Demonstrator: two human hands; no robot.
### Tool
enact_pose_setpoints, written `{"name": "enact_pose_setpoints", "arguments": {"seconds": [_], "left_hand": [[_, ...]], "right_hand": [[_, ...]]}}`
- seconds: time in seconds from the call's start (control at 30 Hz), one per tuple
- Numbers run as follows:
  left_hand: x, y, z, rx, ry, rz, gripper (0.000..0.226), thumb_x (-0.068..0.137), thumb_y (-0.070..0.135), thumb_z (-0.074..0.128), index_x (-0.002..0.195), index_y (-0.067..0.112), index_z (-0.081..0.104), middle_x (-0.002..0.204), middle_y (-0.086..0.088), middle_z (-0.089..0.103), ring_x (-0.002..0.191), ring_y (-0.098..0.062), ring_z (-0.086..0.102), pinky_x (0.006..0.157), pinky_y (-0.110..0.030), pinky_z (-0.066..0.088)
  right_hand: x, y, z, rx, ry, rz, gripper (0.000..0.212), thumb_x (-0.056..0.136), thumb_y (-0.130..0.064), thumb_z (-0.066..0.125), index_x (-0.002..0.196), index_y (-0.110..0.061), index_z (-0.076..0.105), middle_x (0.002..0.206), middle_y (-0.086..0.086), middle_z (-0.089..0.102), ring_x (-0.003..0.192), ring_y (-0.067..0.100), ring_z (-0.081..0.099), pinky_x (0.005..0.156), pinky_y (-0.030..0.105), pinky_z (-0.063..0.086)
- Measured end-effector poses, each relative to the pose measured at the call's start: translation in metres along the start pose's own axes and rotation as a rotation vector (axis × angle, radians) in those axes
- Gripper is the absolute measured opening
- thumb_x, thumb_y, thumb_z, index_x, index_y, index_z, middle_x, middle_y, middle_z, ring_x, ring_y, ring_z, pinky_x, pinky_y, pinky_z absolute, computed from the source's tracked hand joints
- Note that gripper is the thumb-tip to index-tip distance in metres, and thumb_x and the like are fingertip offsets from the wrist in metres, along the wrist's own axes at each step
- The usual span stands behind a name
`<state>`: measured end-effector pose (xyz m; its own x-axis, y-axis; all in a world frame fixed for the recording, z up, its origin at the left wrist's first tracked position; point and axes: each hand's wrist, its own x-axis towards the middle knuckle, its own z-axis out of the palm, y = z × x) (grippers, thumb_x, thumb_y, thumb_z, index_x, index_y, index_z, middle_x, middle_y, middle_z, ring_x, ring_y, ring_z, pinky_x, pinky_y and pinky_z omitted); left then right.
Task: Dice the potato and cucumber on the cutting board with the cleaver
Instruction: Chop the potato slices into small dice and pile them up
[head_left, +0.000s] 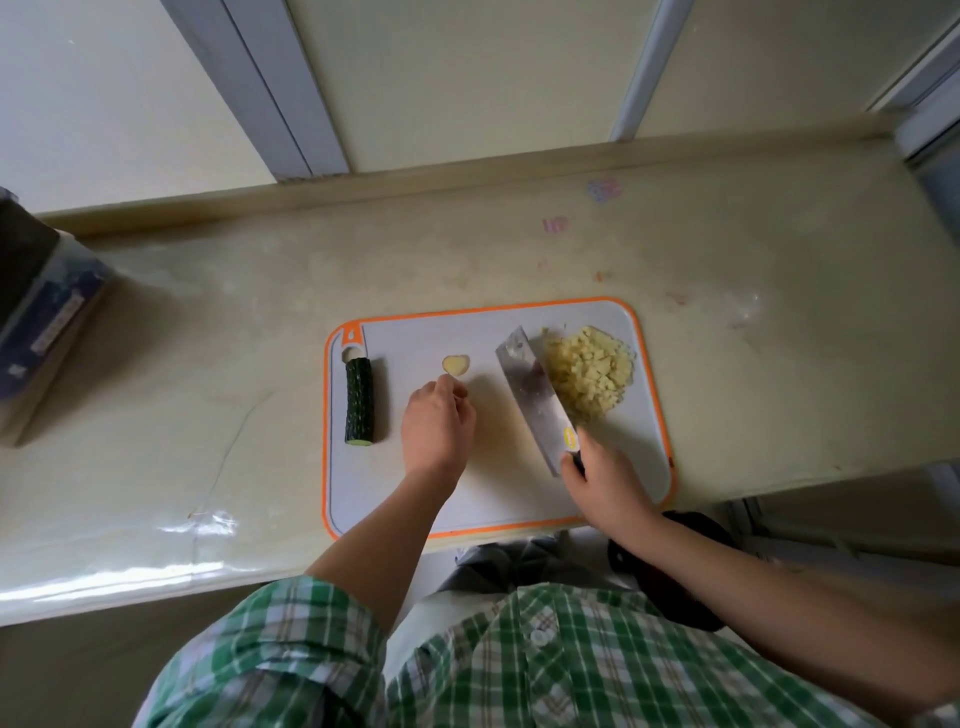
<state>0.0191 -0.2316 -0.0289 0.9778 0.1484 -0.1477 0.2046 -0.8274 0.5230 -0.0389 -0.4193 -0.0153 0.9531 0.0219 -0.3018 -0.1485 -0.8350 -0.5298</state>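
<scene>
Now right hand (602, 483) grips cleaver (535, 395); left hand (436, 426) curled, grasp unclear; board (493, 493) holds diced potato (589, 371), cucumber (359, 400).

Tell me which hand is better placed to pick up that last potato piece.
Left. The left hand sits just short of the potato piece, seemingly empty; the right hand grips the cleaver beside the diced pile.

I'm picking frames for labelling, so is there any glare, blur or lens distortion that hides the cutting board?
Head view: soft even daylight, no glare on the cutting board; head view: bright glare only on the near left edge of the counter; head view: the wide lens splays the window frames, and the yellow label on the cleaver is too soft to read.
</scene>
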Motion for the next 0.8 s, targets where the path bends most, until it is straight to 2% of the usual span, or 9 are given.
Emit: {"name": "enact_pose_setpoints", "arguments": {"seconds": [0.1,0.23,0.43,0.6,0.67,0.8], "left_hand": [[0.004,0.002,0.0,0.036,-0.017,0.023,0.018,0.093,0.014,0.052,0.105,0.008,0.064,0.1,-0.01,0.065,0.094,-0.026,0.055,0.074,-0.034,0.044],[0.011,0.004,-0.004,0.117,-0.041,0.037,0.023,0.093,0.011,0.05,0.113,0.01,0.061,0.108,-0.012,0.059,0.102,-0.028,0.05,0.079,-0.036,0.043],[0.028,0.006,-0.007,0.147,-0.035,0.007,0.024,0.092,0.015,0.052,0.115,0.011,0.058,0.117,-0.011,0.053,0.109,-0.028,0.045,0.081,-0.036,0.042],[0.045,0.003,-0.006,0.173,-0.068,0.025,0.029,0.092,0.017,0.054,0.12,0.011,0.056,0.118,-0.011,0.052,0.109,-0.029,0.045,0.083,-0.038,0.043],[0.05,0.003,-0.005,0.172,-0.084,0.033,0.027,0.091,0.017,0.055,0.117,0.011,0.058,0.115,-0.011,0.053,0.107,-0.029,0.046,0.081,-0.038,0.043],[0.056,0.006,-0.007,0.132,-0.1,0.052,0.015,0.087,0.016,0.061,0.101,0.012,0.062,0.102,-0.011,0.058,0.097,-0.03,0.054,0.077,-0.038,0.043]], "right_hand": [[0.01,0.002,-0.011,0.001,0.028,0.05,0.008,0.092,-0.011,0.049,0.087,-0.005,0.049,0.072,0.026,0.06,0.071,0.044,0.058,0.059,0.045,0.04],[0.018,-0.002,-0.024,0.08,0.019,0.112,0.008,0.093,-0.011,0.045,0.088,-0.005,0.047,0.073,0.027,0.062,0.067,0.047,0.06,0.061,0.057,0.048],[0.018,-0.02,-0.017,0.027,-0.083,-0.023,0.015,0.091,-0.013,0.046,0.078,-0.011,0.04,0.064,0.017,0.054,0.059,0.042,0.058,0.054,0.051,0.048],[0.029,-0.008,-0.023,0.037,0.007,0.092,0.012,0.093,-0.013,0.046,0.082,-0.012,0.041,0.071,0.025,0.061,0.064,0.042,0.061,0.059,0.049,0.047],[0.033,-0.006,-0.028,0.041,0.049,0.103,0.013,0.093,-0.013,0.048,0.082,-0.015,0.041,0.071,0.025,0.06,0.065,0.042,0.06,0.058,0.047,0.045],[0.034,-0.012,-0.02,-0.021,-0.084,-0.017,0.015,0.091,-0.015,0.049,0.078,-0.014,0.042,0.067,0.018,0.057,0.068,0.041,0.058,0.054,0.039,0.034]]}}
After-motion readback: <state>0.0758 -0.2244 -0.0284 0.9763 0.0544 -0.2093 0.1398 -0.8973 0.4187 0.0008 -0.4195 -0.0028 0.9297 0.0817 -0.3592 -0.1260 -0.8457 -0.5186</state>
